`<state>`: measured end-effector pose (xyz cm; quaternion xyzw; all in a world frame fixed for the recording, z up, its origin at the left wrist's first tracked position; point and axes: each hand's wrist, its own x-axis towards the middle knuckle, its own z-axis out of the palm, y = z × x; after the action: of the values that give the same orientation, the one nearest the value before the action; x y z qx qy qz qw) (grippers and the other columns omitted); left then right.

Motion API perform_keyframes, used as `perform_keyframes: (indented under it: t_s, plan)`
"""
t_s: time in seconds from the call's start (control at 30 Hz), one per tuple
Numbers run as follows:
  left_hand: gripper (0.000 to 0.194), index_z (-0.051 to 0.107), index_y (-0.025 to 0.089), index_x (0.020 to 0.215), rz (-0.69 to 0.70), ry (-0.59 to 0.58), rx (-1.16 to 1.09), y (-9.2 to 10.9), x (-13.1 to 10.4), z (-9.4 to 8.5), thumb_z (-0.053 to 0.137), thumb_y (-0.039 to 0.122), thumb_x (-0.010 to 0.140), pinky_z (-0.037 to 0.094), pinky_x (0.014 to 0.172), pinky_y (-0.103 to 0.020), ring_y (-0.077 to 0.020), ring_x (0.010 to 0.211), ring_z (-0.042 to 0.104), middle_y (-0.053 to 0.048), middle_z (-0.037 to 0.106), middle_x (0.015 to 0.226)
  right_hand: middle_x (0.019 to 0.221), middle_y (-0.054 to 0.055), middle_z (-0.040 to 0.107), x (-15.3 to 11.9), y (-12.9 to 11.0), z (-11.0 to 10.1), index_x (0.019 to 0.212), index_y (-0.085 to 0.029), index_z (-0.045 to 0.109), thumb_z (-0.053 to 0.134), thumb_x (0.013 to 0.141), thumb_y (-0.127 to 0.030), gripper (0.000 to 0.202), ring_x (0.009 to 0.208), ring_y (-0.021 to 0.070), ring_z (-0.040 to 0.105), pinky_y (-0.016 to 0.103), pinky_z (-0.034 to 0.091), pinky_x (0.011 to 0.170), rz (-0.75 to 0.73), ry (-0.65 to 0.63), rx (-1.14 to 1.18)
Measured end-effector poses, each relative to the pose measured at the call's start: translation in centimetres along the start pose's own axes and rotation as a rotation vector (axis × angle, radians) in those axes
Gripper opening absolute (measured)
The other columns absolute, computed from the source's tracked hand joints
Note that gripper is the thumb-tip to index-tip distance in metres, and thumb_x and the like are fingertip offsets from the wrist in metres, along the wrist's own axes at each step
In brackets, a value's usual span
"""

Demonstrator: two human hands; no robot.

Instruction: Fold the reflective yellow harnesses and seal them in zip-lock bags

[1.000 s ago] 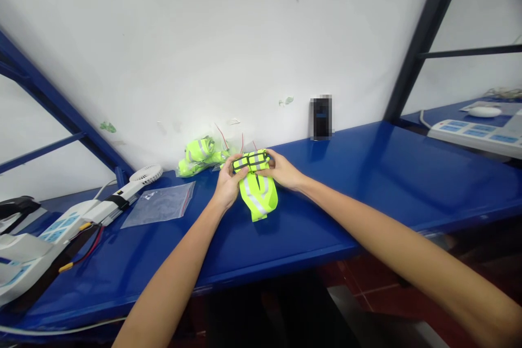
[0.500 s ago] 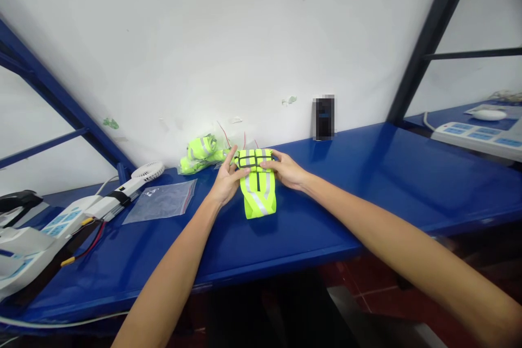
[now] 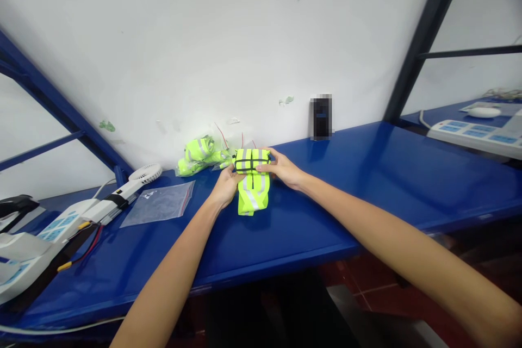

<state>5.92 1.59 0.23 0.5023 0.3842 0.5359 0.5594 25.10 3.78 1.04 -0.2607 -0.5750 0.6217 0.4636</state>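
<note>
A neon-yellow reflective vest (image 3: 253, 194) with silver stripes and black trim is partly rolled up; its roll is at the far end, and a flat tail points toward me. My left hand (image 3: 225, 186) grips the left end of the roll, thumb on the near side. At the right end, my right hand (image 3: 284, 169) holds the roll with its thumb across the front and its fingers behind, partly hidden. Just behind and left, rolled yellow vests (image 3: 198, 149) in clear bags lie against the wall.
On the blue table (image 3: 326, 217), a clear zip bag (image 3: 159, 204) lies flat to the left. Beyond it are a white handheld fan (image 3: 145, 173), a power strip (image 3: 61, 223) and wires with yellow connectors (image 3: 84, 253). A dark blurred box (image 3: 321, 118) stands by the wall.
The vest is rolled slightly further toward me, and its tail looks shorter. My left index finger, raised before, has come down to the roll. The view has shifted slightly.
</note>
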Motion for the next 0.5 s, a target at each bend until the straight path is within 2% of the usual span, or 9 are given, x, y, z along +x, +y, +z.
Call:
perform_keyframes:
  t_s: [0.1,0.17,0.37,0.5]
  plan:
    - [0.056,0.062,0.013,0.112,-0.036,-0.006,0.000,-0.24,-0.02,-0.12,0.081,0.015,0.060,0.055,0.084,-0.043,-0.0290,0.090,0.072,-0.011,0.075,0.096,0.077,-0.001,0.062,0.12,-0.01,-0.25,0.124,-0.024,0.053,0.082,0.065,-0.021,0.066,0.057,0.0101,0.053,0.021,0.041,0.046,0.035,-0.012,-0.005]
    - [0.054,0.062,0.013,0.111,-0.053,-0.014,0.005,-0.29,-0.01,-0.15,0.081,0.014,0.060,0.055,0.084,-0.043,-0.0290,0.090,0.072,-0.011,0.075,0.096,0.073,-0.003,0.059,0.16,-0.08,-0.35,0.124,-0.024,0.051,0.082,0.064,-0.019,0.068,0.053,0.0085,0.048,0.019,0.036,0.043,0.063,-0.029,0.011]
    - [0.051,0.060,0.015,0.111,-0.053,-0.031,-0.011,-0.14,0.00,0.11,0.078,0.016,0.063,0.055,0.084,-0.041,-0.0277,0.090,0.072,-0.010,0.074,0.097,0.074,-0.003,0.059,0.06,-0.53,-0.33,0.120,-0.023,0.051,0.082,0.063,-0.017,0.065,0.055,0.0083,0.050,0.020,0.040,0.046,0.092,-0.013,0.046]
    - [0.045,0.056,0.018,0.106,-0.062,0.102,-0.066,-0.39,0.13,0.35,0.077,0.024,0.066,0.055,0.080,-0.040,-0.0259,0.086,0.072,-0.006,0.074,0.091,0.074,-0.003,0.058,0.15,-0.57,-0.41,0.116,-0.023,0.052,0.080,0.066,-0.020,0.057,0.056,0.0094,0.051,0.022,0.041,0.047,0.082,0.009,0.061]
